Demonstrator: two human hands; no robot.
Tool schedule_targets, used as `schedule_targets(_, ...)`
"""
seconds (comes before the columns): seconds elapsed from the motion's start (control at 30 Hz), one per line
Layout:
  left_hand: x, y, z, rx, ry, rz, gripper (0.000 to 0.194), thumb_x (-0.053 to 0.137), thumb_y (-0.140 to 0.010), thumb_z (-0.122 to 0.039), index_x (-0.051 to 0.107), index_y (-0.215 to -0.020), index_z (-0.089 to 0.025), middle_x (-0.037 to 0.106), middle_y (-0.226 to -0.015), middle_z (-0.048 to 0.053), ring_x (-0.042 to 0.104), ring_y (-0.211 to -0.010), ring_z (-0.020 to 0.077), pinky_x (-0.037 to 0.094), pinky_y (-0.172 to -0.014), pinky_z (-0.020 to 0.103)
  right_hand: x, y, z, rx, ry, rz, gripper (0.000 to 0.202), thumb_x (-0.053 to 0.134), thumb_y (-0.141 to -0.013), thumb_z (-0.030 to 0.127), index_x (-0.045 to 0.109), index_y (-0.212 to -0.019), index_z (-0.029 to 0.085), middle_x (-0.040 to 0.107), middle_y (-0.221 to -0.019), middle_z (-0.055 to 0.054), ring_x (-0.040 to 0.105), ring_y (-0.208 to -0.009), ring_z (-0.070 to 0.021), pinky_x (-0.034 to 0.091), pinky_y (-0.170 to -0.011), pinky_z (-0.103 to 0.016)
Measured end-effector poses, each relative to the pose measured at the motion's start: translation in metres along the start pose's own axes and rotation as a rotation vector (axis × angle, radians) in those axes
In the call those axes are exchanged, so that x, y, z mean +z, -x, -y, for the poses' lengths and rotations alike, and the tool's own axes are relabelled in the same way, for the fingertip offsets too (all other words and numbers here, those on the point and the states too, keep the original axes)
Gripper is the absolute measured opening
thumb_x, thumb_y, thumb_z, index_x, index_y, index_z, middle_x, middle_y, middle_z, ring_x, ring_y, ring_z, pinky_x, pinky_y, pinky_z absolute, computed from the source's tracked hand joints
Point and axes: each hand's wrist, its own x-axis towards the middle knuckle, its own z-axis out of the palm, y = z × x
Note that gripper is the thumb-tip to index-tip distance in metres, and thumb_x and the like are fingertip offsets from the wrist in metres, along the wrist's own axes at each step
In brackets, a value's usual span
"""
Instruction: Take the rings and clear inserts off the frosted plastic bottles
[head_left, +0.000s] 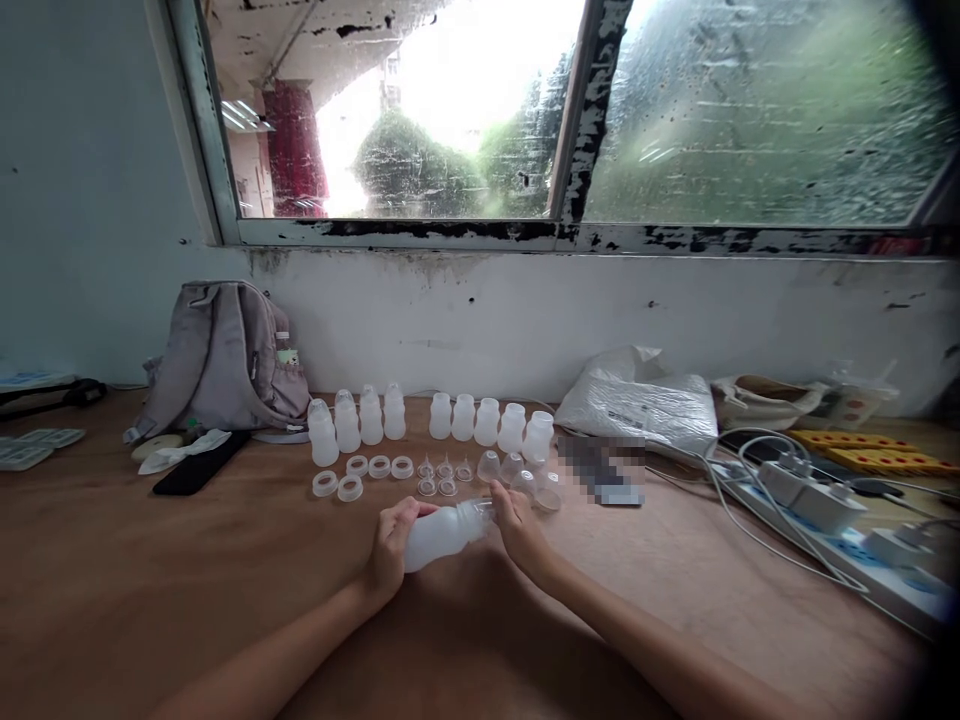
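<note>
Left hand [391,545] grips bottle [442,533] base; right hand [517,525] seemingly pinches its neck.

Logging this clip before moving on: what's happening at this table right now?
A person holds a white plastic bottle on its side just above the wooden table. The left hand grips its base; the right hand is at its neck end. Behind stand rows of similar bottles, some capped, with loose rings and clear caps before them. A grey backpack leans against the wall.
</note>
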Motion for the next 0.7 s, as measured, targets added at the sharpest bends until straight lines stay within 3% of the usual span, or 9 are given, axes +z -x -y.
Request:
schedule_targets(0.17,0.000,0.006,-0.001,0.133,-0.114,-0.009,0.039,0.033,-0.084,-0.033,0.065,-0.081,-0.012,0.053,-0.068,0.003,0.048,-0.062,0.0137,0.034,-0.056,0.023,0.003,0.002,-0.003,0.014,0.020,0.003,0.038,0.023,-0.081,0.044,0.026,-0.051,0.020,0.029,-0.048,0.003,0.028,-0.045,-0.0095,0.022,-0.044,-0.024)
schedule_targets(0.7,0.004,0.010,-0.013,0.277,-0.354,0.053,0.033,0.029,-0.086,-0.026,0.060,-0.090,-0.016,0.057,-0.082,0.006,0.053,-0.075,0.0179,0.040,-0.068,0.027,0.004,-0.002,-0.009,0.038,0.079,-0.033,0.045,0.020,-0.083,0.049,0.027,-0.049,0.021,0.032,-0.046,0.002,0.030,-0.044,-0.0114,0.023,-0.044,-0.025)
